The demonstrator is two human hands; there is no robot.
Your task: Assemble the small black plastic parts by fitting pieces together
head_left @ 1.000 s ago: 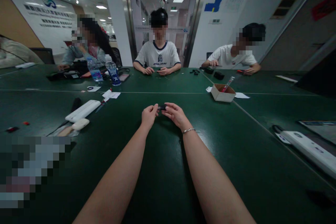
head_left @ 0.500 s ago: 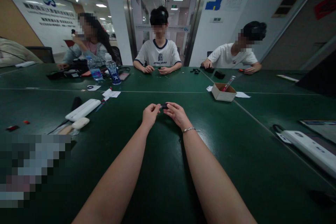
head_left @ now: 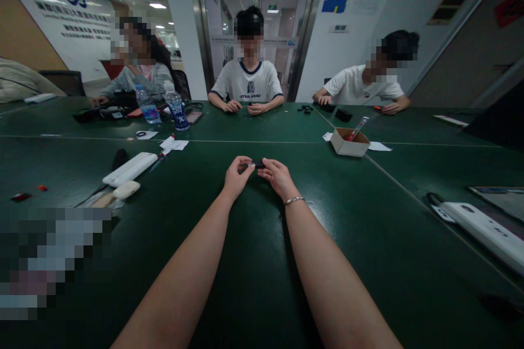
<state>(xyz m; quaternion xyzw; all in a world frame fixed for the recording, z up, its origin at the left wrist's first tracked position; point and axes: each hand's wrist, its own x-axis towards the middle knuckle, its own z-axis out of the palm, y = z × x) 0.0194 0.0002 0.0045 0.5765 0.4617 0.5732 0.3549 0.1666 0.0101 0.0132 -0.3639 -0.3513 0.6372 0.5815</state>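
Note:
Both my hands meet over the middle of the green table (head_left: 262, 262). Between them is a small black stick-like piece (head_left: 258, 164) with a shiny, metal-looking left end; its exact kind is too small to make out. The fingers and thumb of my left hand (head_left: 237, 179) close around the shiny end. My right hand (head_left: 278, 177), with a silver bracelet at the wrist, pinches the black right end between thumb and fingertips. The fingers partly hide the piece, which lies roughly level above the tabletop.
An open box (head_left: 350, 144) with a tube in it stands beyond my right hand. To the left lie a white power strip (head_left: 130, 169) and a white oval case (head_left: 126, 190). Two bottles (head_left: 177, 110) stand farther back. Another power strip (head_left: 483, 229) lies right. Three people sit opposite.
My left hand's fingers have shifted on the piece, with the thumb now lower and the fingers raised above it; more of the shiny end shows. My right hand has barely moved.

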